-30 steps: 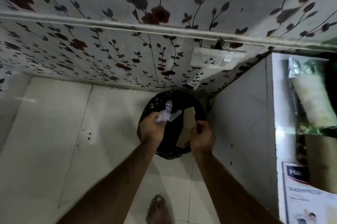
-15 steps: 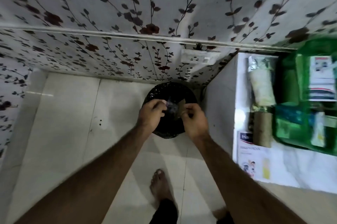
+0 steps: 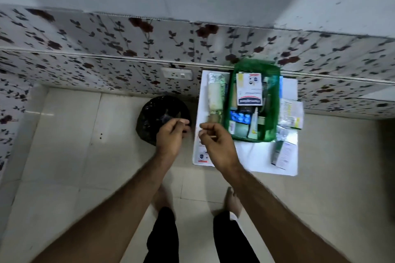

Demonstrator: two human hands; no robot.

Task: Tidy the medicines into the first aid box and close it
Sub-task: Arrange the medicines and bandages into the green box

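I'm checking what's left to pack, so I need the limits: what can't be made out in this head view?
- Labels on packs in the green first aid box: too small and blurred.
- Leaflet at the table's left edge: partly hidden by the right hand.
- Black bin: contents too dark, left hand overlaps it.
- Whether either hand's fingers pinch anything: motion blur.

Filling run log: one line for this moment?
left hand: empty, above bin | right hand: empty | first aid box: open

Green first aid box (image 3: 271,100) sitting on white bench (image 3: 256,155); black bin (image 3: 149,117); wall (image 3: 85,65) showing dark red floral print.
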